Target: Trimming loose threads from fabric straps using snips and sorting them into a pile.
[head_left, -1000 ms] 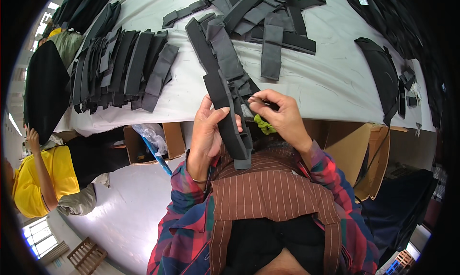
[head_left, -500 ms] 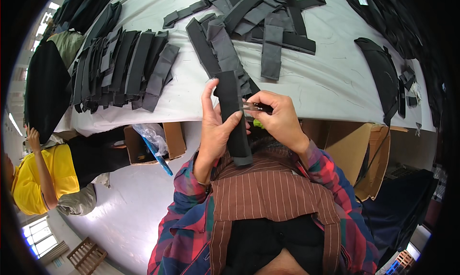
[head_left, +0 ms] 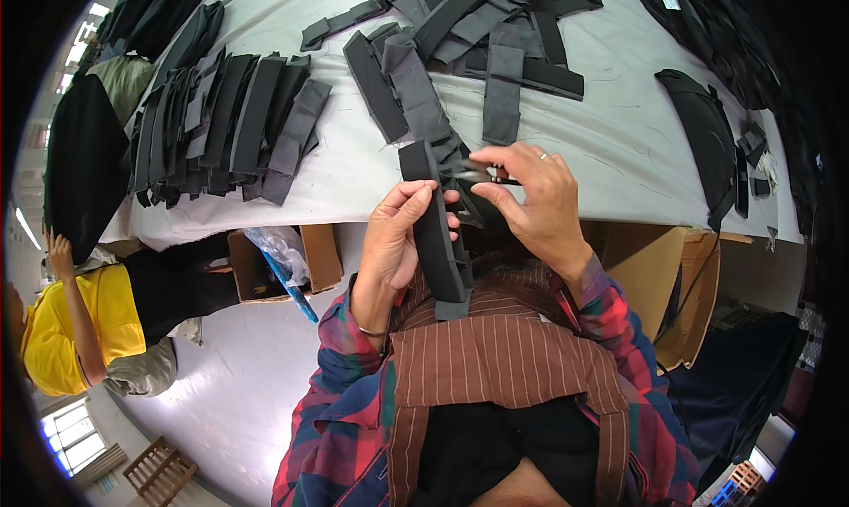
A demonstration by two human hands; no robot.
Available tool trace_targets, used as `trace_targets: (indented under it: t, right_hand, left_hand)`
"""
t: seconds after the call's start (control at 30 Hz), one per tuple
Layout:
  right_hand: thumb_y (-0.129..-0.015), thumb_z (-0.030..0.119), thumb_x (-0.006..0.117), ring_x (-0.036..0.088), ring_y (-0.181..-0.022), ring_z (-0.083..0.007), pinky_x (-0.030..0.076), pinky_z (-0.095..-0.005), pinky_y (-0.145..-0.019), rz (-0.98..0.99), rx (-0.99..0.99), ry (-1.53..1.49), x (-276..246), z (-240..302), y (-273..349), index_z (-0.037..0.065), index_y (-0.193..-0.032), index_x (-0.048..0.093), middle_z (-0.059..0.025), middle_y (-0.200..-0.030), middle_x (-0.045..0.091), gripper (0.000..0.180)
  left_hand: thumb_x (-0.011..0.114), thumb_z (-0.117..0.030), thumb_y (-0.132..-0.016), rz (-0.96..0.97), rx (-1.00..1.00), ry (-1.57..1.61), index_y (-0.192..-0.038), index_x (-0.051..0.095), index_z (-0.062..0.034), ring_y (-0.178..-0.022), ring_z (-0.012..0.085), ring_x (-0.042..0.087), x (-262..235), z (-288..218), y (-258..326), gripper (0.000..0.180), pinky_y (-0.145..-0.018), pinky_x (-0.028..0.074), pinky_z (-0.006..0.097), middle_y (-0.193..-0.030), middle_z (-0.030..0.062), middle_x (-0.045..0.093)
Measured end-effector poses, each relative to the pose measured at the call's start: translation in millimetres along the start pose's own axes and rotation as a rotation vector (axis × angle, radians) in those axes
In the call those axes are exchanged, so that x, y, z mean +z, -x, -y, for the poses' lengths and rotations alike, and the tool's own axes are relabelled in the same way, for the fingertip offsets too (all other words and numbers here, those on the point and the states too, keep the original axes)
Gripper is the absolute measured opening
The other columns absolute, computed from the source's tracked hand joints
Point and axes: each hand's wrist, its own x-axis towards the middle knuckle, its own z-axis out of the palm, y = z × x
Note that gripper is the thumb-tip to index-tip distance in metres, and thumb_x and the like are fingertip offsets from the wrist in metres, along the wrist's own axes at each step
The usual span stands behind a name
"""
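Note:
My left hand [head_left: 392, 242] pinches a long dark fabric strip [head_left: 431, 233] between thumb and fingers, holding it upright over the table's front edge. The strip's folded edges stand a little open along its right side. Close to that side, my right hand [head_left: 541, 198] holds small thread snips [head_left: 478, 173], their blades blurred and pointing left at the strip. Beyond the held piece, a grey strip [head_left: 416, 91] and a black strip [head_left: 376, 87] lie on the white-covered table [head_left: 610, 153].
Stacked dark strips [head_left: 256, 118] form a row at the left. A loose heap of strips [head_left: 504, 65] lies at the far middle, and a curved black piece [head_left: 699, 136] at the right. Cardboard boxes [head_left: 641, 268] stand below the table. A person in yellow [head_left: 84, 330] works at the left.
My right hand has moved up and right with the snips, away from the strip. My left fingers have shifted higher on the strip, which has turned so its folds show.

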Motion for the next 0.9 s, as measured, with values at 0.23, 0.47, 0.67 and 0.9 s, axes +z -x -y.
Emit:
trace_targets:
  t: [0.23, 0.47, 0.67, 0.9]
  right_hand:
    - [-0.074, 0.02, 0.07, 0.054, -0.071, -0.0193, 0.034, -0.0336, -0.065, 0.0, -0.148, 0.12, 9, 2, 3, 0.017, -0.089, 0.067, 0.0019, -0.072, 0.056, 0.015]
    - [-0.074, 0.02, 0.071, 0.053, -0.069, -0.019, 0.033, -0.0336, -0.063, -0.018, -0.177, 0.162, 16, 1, 3, 0.017, -0.083, 0.067, 0.0032, -0.071, 0.056, 0.011]
    - [-0.075, 0.02, 0.07, 0.053, -0.065, -0.0191, 0.032, -0.0338, -0.061, -0.022, -0.162, 0.174, 16, 1, 4, 0.016, -0.078, 0.065, 0.0031, -0.068, 0.057, 0.007]
    - [-0.078, 0.017, 0.07, 0.06, -0.081, -0.0201, 0.044, -0.0306, -0.07, -0.032, 0.232, -0.424, 22, -11, 8, 0.011, -0.102, 0.063, -0.0025, -0.085, 0.062, 0.026]
  left_hand:
    - [0.056, -0.019, -0.094, 0.035, -0.005, 0.036, -0.107, 0.057, -0.0037, -0.076, 0.0225, 0.067, 3, -1, 1, 0.02, -0.065, 0.058, 0.034, -0.096, 0.0154, 0.064]
    - [0.057, -0.016, -0.093, 0.036, -0.017, -0.001, -0.102, 0.059, -0.0023, -0.076, 0.0218, 0.067, 0, 1, 1, 0.016, -0.065, 0.058, 0.034, -0.095, 0.0142, 0.065]
    - [0.057, -0.014, -0.093, 0.041, 0.015, -0.073, -0.097, 0.059, -0.0028, -0.076, 0.0206, 0.066, 2, 2, 2, 0.013, -0.068, 0.058, 0.035, -0.097, 0.0137, 0.065]
    - [0.058, -0.003, -0.088, 0.071, 0.074, -0.081, -0.132, 0.024, -0.0095, -0.066, 0.0202, 0.062, 19, -6, 11, 0.056, -0.059, 0.054, 0.031, -0.089, 0.0176, 0.062]
